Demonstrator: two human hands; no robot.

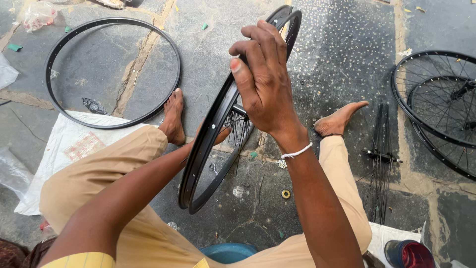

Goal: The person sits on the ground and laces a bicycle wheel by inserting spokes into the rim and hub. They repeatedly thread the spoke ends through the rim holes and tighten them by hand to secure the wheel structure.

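On the stone floor, between our bare feet, we are holding a black wheel rim (213, 124) upright on its edge.

Our right hand (265, 82) is curling over its upper edge, gripping it; our left hand (218, 136) is reaching behind the rim near the loose spokes (241, 126), its grip hidden. If the top grip slackens, the rim could tip and bend those spokes.
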